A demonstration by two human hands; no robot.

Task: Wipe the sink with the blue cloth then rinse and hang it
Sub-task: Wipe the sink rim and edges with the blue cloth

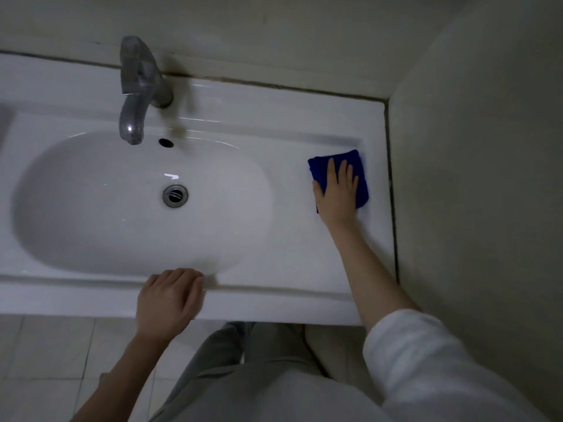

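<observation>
A white sleeve (426, 370) fills the near right corner, pushed up off the bare forearm, with grey clothing (243, 385) beside it at the bottom edge.

The white sink (289, 269) spans nearly the whole width, its right end butting against a pale wall (487, 147). Its oval basin (91, 214) takes up the left and middle, leaving a flat ledge on the right. A tiled floor (45, 345) shows below the near rim on the left. At the far rim stands a dull metal tap (137, 86), its spout pointing toward the near side over the basin.

The blue cloth (363, 181) lies on the right ledge, close to the wall side of the sink. It is folded into a nearly square pad, so no long axis reads clearly; its side edges run near to far, leaning slightly left at the far end.

The right hand (336, 196) lies flat on the cloth, fingers straight, a little spread, pointing far. The left hand (169, 296) rests on the near rim – fingers bent, holding nothing.

The drain (175, 195) sits mid-basin, and a small overflow hole (166, 142) lies just under the spout.
</observation>
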